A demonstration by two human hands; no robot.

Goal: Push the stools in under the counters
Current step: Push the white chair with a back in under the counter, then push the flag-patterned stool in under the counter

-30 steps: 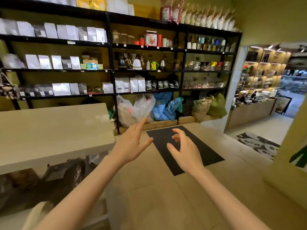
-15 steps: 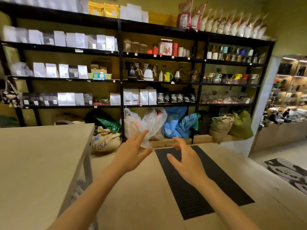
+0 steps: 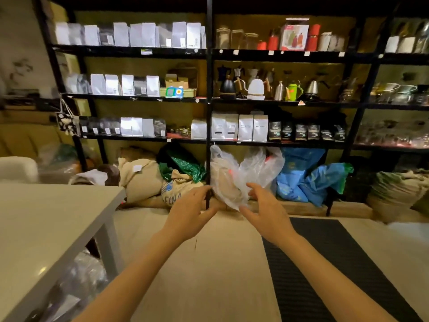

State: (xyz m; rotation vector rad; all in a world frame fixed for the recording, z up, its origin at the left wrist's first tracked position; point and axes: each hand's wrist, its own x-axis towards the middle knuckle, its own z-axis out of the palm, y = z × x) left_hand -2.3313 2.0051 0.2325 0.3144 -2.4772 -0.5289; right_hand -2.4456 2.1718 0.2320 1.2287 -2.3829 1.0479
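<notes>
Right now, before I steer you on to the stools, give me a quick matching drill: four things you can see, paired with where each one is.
Things:
1. white kettle
2. black mat
3. counter
4. clear bag

Places:
A. left foreground
B. on the floor, right of the hands
C. middle shelf, beside the black kettle
D. below the lowest shelf, just beyond the hands

Pairs: 1-C, 2-B, 3-A, 4-D

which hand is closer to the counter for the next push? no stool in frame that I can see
Left, tentatively. The left hand hangs open nearer the pale counter at the left edge; the right hand is over the floor by the black mat. No stool is visible.
</notes>
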